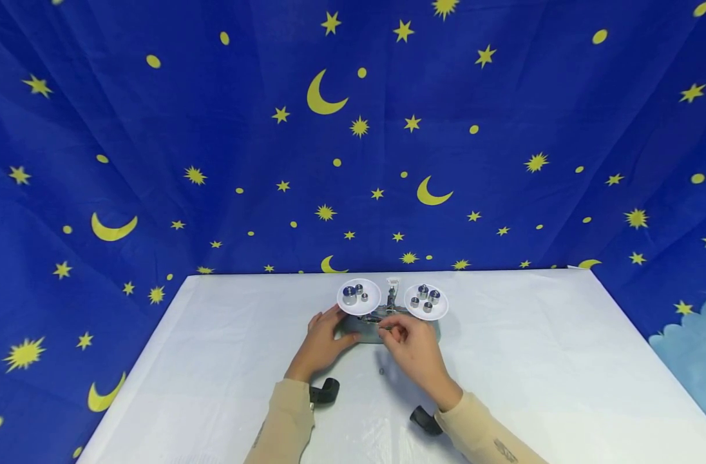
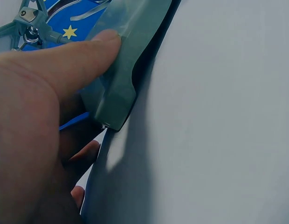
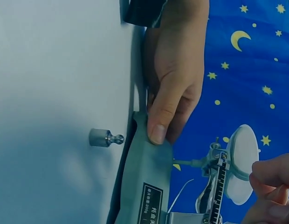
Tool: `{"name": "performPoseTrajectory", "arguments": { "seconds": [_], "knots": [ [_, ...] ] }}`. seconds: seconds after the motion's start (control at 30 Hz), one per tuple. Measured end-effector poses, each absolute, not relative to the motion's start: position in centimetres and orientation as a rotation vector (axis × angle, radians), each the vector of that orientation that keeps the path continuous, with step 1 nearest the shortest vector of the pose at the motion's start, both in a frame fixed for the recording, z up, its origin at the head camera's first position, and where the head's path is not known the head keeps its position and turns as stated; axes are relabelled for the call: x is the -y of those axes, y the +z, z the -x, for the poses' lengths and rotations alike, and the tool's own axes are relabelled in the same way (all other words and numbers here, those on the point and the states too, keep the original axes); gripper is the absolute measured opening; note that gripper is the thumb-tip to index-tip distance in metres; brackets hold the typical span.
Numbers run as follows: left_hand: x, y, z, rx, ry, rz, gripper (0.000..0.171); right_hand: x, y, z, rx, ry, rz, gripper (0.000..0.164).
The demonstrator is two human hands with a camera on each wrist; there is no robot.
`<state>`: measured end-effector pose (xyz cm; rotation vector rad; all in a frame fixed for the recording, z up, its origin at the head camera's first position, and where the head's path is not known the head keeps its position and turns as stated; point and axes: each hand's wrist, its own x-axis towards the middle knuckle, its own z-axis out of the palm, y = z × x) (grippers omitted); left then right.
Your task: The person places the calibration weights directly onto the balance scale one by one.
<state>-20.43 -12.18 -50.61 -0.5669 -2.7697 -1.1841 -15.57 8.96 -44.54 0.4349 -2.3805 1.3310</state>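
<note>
A balance scale with a grey-green base (image 1: 364, 334) stands on the table with two white pans. On its left pan (image 1: 374, 305) sit three metal weights (image 1: 350, 296); the right pan (image 1: 443, 310) carries several more (image 1: 422, 292). My left hand (image 1: 321, 343) grips the base's left end, thumb (image 2: 95, 53) on the front face and other fingers behind. At the graduated beam (image 3: 220, 189), my right hand (image 1: 413, 348) has thumb and fingers bent together; whether they pinch anything is hidden. A small knobbed weight (image 3: 99, 137) lies on the table before the base.
White sheeting covers the table (image 1: 214, 386). Behind it hangs a blue curtain (image 1: 260, 148) with yellow stars and moons. Black wrist mounts (image 1: 426, 420) sit by both sleeves. A label (image 3: 151, 205) marks the base's front.
</note>
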Motion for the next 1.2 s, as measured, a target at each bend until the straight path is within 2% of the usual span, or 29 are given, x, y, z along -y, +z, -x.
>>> {"name": "performPoseTrajectory", "arguments": {
  "seconds": [1.2],
  "knots": [
    [12.1, -50.8, 20.5, 2.770, -1.182, 0.550, 0.065, -10.0, -47.1, 13.1, 2.606, 1.481, -0.311, 0.011]
  ]
}}
